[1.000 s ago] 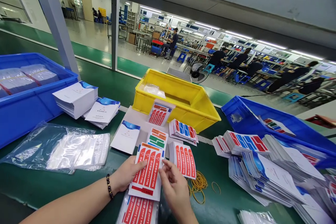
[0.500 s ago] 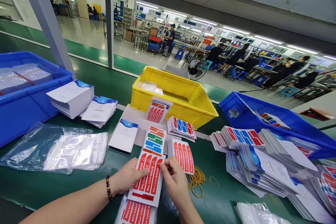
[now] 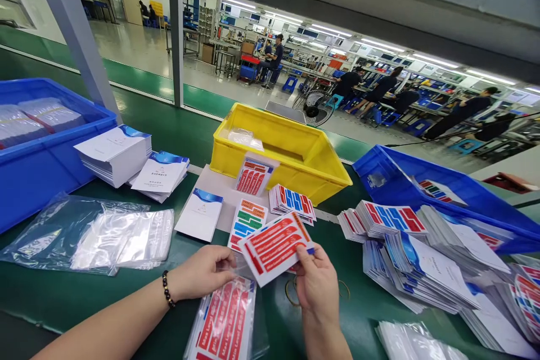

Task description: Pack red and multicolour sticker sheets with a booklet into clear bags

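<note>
My right hand (image 3: 317, 278) grips a white sheet of red label stickers (image 3: 276, 247) by its right edge, thumb on top, tilted above the bench. My left hand (image 3: 206, 273) is closed, thumb against fingers, on the edge of a clear plastic bag (image 3: 241, 265). Just below that hand lie bagged red label sheets (image 3: 223, 320). Behind the held sheet is a multicoloured sticker sheet (image 3: 248, 219), partly covered. A white booklet (image 3: 200, 215) with a blue top lies to its left. Red-and-blue sticker sheets (image 3: 293, 202) are stacked to its right.
A yellow bin (image 3: 280, 166) stands at the back, with a filled bag (image 3: 254, 175) leaning on it. Blue bins (image 3: 50, 169) flank both sides. Empty clear bags (image 3: 126, 236) and booklet stacks (image 3: 113, 154) lie left; more booklets (image 3: 434, 270) lie right. Rubber bands (image 3: 291, 292) are partly hidden.
My right hand has lifted the red label sheet and swung it up to the right, tilting it. My left hand has let go of the sheet and now pinches clear plastic.
</note>
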`<action>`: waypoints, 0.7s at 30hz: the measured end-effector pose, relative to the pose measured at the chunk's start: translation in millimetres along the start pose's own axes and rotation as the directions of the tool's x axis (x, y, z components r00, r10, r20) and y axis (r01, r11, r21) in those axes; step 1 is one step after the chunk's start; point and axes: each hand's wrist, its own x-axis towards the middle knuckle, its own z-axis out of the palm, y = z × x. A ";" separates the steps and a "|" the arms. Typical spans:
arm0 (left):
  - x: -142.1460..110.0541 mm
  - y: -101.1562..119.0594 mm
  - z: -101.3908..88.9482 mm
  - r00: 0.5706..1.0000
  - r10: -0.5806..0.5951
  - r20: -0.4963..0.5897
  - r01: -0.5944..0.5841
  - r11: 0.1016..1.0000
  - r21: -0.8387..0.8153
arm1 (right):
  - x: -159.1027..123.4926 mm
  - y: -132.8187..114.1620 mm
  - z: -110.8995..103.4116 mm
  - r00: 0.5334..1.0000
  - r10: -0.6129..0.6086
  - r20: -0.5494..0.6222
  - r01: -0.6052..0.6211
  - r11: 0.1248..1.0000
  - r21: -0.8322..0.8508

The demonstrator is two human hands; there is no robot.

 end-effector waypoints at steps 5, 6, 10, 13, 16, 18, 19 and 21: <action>0.0 -2.2 3.8 0.957 0.235 0.170 -0.275 0.922 0.274 | 0.0 1.4 3.1 0.999 -0.005 -0.046 0.008 0.998 0.066; 0.0 -2.9 4.9 0.950 0.253 0.183 -0.292 0.926 0.237 | -1.4 2.8 4.1 1.000 0.006 -0.012 -0.005 0.999 0.047; 0.4 -4.5 5.6 0.969 0.225 0.101 -0.225 0.974 -0.009 | -4.2 3.8 3.9 0.990 0.086 0.115 -0.081 0.995 -0.052; 0.9 -5.5 5.2 0.985 0.170 0.034 -0.166 0.982 -0.093 | -5.1 2.2 3.6 0.972 0.151 0.178 -0.129 0.983 -0.130; 0.8 -5.5 7.2 0.987 0.158 0.033 -0.153 0.982 -0.113 | -9.2 4.2 6.9 0.947 0.197 0.254 -0.154 0.972 -0.180; 0.8 -5.1 9.7 0.986 0.164 0.007 -0.161 0.977 -0.139 | -12.9 7.1 9.7 0.930 0.212 0.302 -0.149 0.964 -0.218; 0.8 -5.0 11.0 0.987 0.161 -0.022 -0.162 0.974 -0.155 | -14.7 8.4 10.9 0.922 0.212 0.324 -0.132 0.958 -0.253; 1.3 -5.4 13.5 0.985 0.146 -0.096 -0.162 0.968 -0.194 | -17.4 9.4 12.9 0.900 0.189 0.394 -0.032 0.927 -0.373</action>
